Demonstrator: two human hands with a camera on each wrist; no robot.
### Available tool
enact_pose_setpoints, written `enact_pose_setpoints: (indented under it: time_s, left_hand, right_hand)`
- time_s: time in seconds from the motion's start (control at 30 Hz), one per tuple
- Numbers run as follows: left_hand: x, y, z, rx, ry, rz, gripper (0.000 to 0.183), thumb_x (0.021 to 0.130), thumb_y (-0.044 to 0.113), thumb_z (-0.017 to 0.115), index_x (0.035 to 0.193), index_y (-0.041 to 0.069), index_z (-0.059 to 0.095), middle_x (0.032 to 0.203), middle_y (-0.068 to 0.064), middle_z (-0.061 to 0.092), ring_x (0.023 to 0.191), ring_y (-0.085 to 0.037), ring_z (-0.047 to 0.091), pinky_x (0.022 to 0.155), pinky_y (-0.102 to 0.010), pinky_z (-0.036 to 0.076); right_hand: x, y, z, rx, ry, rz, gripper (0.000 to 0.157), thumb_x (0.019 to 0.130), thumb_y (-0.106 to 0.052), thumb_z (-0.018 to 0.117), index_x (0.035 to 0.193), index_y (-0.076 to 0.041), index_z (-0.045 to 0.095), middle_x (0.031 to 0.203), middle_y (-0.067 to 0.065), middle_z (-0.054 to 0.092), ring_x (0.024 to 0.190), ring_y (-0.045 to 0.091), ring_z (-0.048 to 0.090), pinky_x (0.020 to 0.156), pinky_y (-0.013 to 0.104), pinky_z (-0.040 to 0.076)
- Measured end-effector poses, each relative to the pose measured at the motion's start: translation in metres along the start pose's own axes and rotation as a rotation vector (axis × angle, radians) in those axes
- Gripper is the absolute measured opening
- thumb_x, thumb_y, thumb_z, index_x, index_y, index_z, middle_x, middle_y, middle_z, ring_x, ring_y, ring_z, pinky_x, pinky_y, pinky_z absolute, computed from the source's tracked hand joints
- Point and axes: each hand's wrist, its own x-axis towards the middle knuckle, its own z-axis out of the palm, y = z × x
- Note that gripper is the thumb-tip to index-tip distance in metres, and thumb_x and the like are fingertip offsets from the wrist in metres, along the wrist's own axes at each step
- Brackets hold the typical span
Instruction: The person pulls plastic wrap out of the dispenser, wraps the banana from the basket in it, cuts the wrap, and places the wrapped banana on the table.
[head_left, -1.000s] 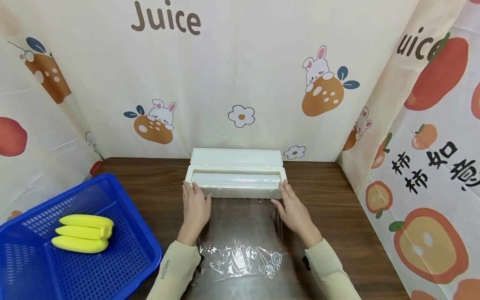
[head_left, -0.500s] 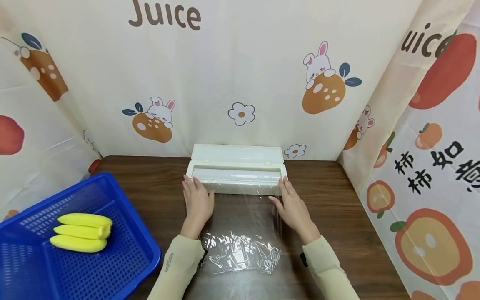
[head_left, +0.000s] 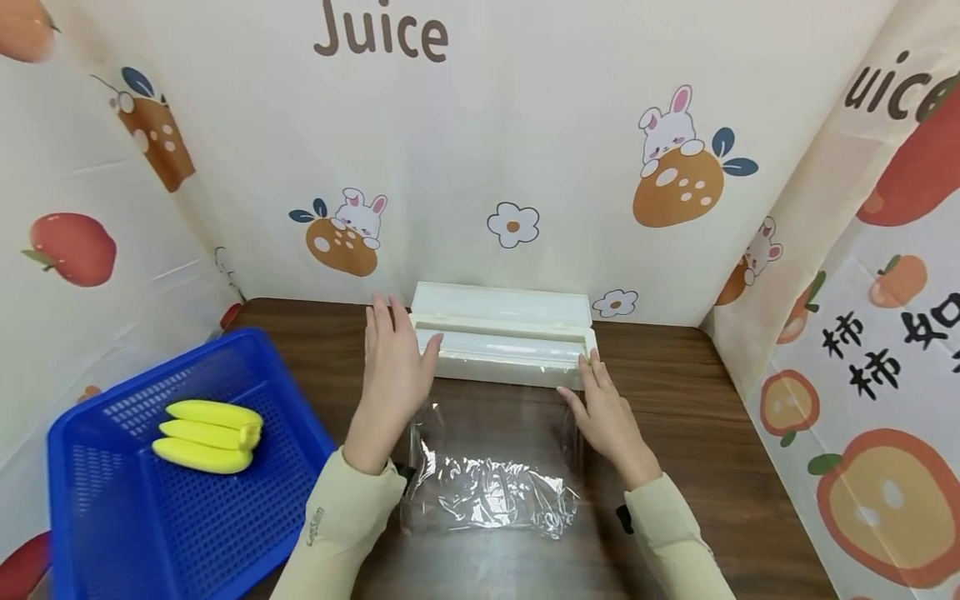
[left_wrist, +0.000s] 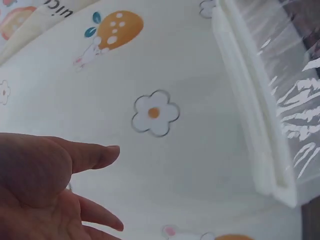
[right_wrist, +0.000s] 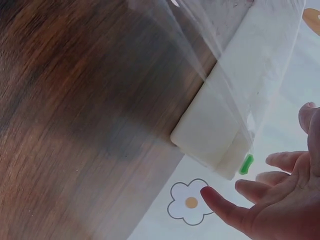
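A white cling film dispenser [head_left: 510, 371] lies at the back of the table, its lid [head_left: 502, 304] tipped back. Inside shows a film roll [head_left: 517, 344]. Clear cling film [head_left: 495, 492] runs over the front wall towards me and lies wrinkled at its near end. My left hand [head_left: 393, 367] is raised by the dispenser's left end, fingers straight; the left wrist view shows it apart from the dispenser. My right hand [head_left: 611, 421] has extended fingers right at the other end, beside a small green piece [right_wrist: 246, 164] in the right wrist view. Both hands hold nothing.
To the left stands a blue plastic basket [head_left: 62, 483] with several yellow bananas [head_left: 202, 437] in it. A printed curtain [head_left: 450, 150] hangs behind the brown wooden table [head_left: 712, 467], and another covers the right side.
My left hand has lifted off the dispenser's left front corner, and its fingers have straightened upward. The right hand keeps its place at the right end. The head view has turned slightly left.
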Motion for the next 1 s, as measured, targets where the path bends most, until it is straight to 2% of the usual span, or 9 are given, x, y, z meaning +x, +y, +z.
enact_pose_setpoints:
  time_s: [0.17, 0.33, 0.57, 0.7, 0.9, 1.0]
  left_hand:
    - [0.012, -0.001, -0.018, 0.050, -0.038, -0.016, 0.082, 0.106, 0.022, 0.065, 0.157, -0.021, 0.018, 0.170, -0.038, -0.003, 0.155, -0.059, 0.014, 0.127, -0.062, 0.018]
    - [0.015, -0.021, -0.035, 0.131, -0.057, -0.046, 0.080, 0.108, 0.025, 0.061, 0.158, -0.020, 0.017, 0.169, -0.039, 0.001, 0.156, -0.058, 0.012, 0.128, -0.062, 0.016]
    - [0.016, -0.061, -0.059, 0.242, -0.007, -0.009, 0.074, 0.105, 0.021, 0.064, 0.152, -0.024, 0.029, 0.161, -0.046, 0.022, 0.149, -0.066, 0.022, 0.123, -0.068, 0.022]
    - [0.014, -0.090, -0.068, 0.323, -0.007, -0.017, 0.071, 0.104, 0.020, 0.065, 0.148, -0.027, 0.034, 0.155, -0.050, 0.030, 0.144, -0.069, 0.026, 0.119, -0.072, 0.026]
    - [0.009, -0.124, -0.077, 0.385, 0.034, -0.034, 0.066, 0.102, 0.018, 0.068, 0.141, -0.029, 0.042, 0.145, -0.051, 0.040, 0.138, -0.070, 0.034, 0.114, -0.076, 0.030]
    - [0.006, -0.142, -0.081, 0.418, 0.064, -0.030, 0.058, 0.103, 0.019, 0.067, 0.131, -0.028, 0.052, 0.132, -0.049, 0.049, 0.129, -0.068, 0.043, 0.111, -0.076, 0.036]
  right_hand:
    - [-0.005, 0.006, -0.008, -0.023, -0.027, 0.021, 0.072, 0.113, -0.037, 0.050, 0.163, 0.008, 0.024, 0.171, 0.030, 0.016, 0.150, 0.054, 0.032, 0.106, 0.080, 0.037]
    - [-0.007, 0.010, -0.008, -0.048, -0.048, 0.016, 0.069, 0.113, -0.037, 0.049, 0.161, 0.009, 0.030, 0.171, 0.028, 0.019, 0.151, 0.052, 0.032, 0.104, 0.079, 0.039]
    - [-0.004, 0.014, -0.005, -0.048, -0.029, 0.001, 0.068, 0.113, -0.035, 0.050, 0.162, 0.007, 0.030, 0.171, 0.027, 0.023, 0.144, 0.054, 0.042, 0.103, 0.078, 0.040]
    - [-0.003, 0.014, -0.004, -0.048, -0.025, -0.017, 0.069, 0.113, -0.036, 0.050, 0.163, 0.006, 0.028, 0.171, 0.026, 0.024, 0.138, 0.056, 0.048, 0.103, 0.078, 0.041]
    - [-0.003, 0.013, -0.005, -0.053, -0.009, -0.029, 0.068, 0.112, -0.034, 0.052, 0.163, 0.005, 0.029, 0.171, 0.025, 0.025, 0.135, 0.057, 0.050, 0.103, 0.077, 0.042]
    - [-0.003, 0.013, -0.007, -0.049, 0.001, -0.037, 0.068, 0.112, -0.033, 0.054, 0.163, 0.005, 0.030, 0.171, 0.025, 0.026, 0.136, 0.057, 0.050, 0.103, 0.077, 0.042]
